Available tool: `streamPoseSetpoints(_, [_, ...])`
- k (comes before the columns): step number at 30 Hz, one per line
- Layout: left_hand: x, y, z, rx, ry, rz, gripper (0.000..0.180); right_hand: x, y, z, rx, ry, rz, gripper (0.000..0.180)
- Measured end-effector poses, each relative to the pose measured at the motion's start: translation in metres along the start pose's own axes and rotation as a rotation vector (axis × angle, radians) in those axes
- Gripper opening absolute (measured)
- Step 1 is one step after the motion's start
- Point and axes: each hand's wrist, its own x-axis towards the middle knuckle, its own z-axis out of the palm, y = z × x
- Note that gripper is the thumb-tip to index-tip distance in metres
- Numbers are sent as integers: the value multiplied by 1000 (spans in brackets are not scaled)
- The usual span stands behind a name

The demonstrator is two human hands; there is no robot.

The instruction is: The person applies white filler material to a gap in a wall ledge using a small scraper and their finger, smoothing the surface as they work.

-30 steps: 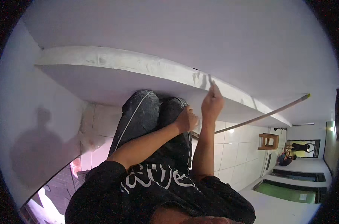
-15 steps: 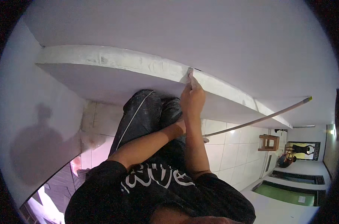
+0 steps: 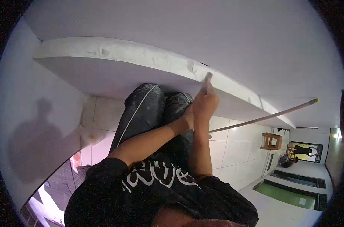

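My right hand [image 3: 206,104] is closed around a small, narrow putty knife [image 3: 208,78], its grey tip lying over the lower edge of a long white band [image 3: 141,56] on the wall. Smears and rough patches mark the band. Behind my right wrist lies my left hand [image 3: 189,115], its fingers mostly hidden. A long thin pole [image 3: 262,118] with a yellow-green tip slants out from beside my right forearm toward the right; whether my left hand grips it is hidden. A small dark gap [image 3: 204,64] shows at the band's upper edge, above the knife.
Below the band are my bent knees in dusty dark trousers [image 3: 143,108]. White floor tiles [image 3: 236,151] spread to the right, with a wooden stool [image 3: 271,141] standing farther off. Two people [image 3: 304,150] are at the far right near a bright opening. A wall [image 3: 47,113] bounds the left.
My right hand has moved right and slightly down with the putty knife, uncovering a grey smear on the band. My left forearm shifted a little with it. The view tilted slightly.
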Motion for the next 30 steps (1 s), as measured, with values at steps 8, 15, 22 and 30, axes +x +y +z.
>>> streamPoseSetpoints(8, [-3,1,-4,29,-204,-93,33,2,-3,-2,141,-126,-48,38])
streamPoseSetpoints(15, [22,10,-10,223,-306,-132,37,-27,38,-31,377,-82,62,36])
streamPoseSetpoints(22, [47,50,-68,-511,-134,-587,38,-47,31,-57,676,19,170,42])
streamPoseSetpoints(30, [-13,153,-150,-315,390,-787,39,-97,-22,-37,709,-249,-19,37])
